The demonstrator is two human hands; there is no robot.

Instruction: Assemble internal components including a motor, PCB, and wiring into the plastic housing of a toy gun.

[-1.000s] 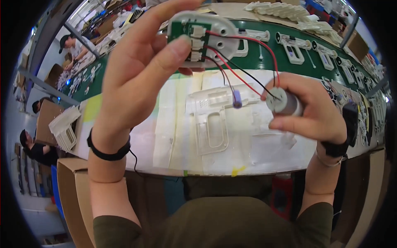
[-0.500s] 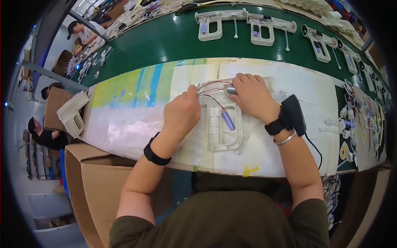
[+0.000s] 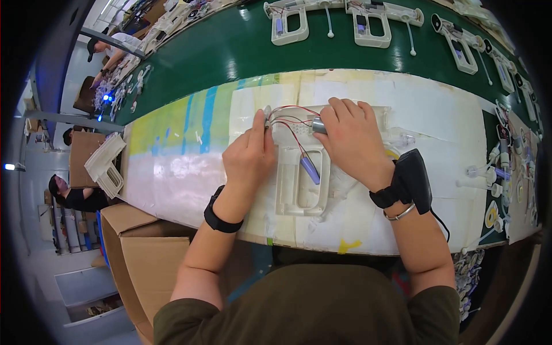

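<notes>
A white plastic gun-shaped half shell (image 3: pixel 286 204) lies in front of me, its handle loop toward me. My left hand (image 3: pixel 248 158) pinches a small greyish part (image 3: pixel 267 113) at the shell's left end, where red and dark wires (image 3: pixel 294 109) gather. Over the shell's barrel, my right hand (image 3: pixel 357 146) has its fingers closed round a silver cylindrical motor (image 3: pixel 318 125), whose left end shows. The wires run between the two. From them a purple cylindrical battery (image 3: pixel 310 170) hangs across the handle opening. My right palm hides part of the barrel.
Several half-assembled white gun shells (image 3: pixel 290 29) line the green table (image 3: pixel 230 54) at the back. Another shell (image 3: pixel 107 164) rests at the board's left end, above a cardboard box (image 3: pixel 152 253). Loose parts (image 3: pixel 497 172) crowd the right. Other people (image 3: pixel 115 52) are at the left.
The view has shifted a little. My left hand has raised its fingertips, showing the small part they pinch. The battery has swung slightly within the handle opening; my right hand stays at the motor.
</notes>
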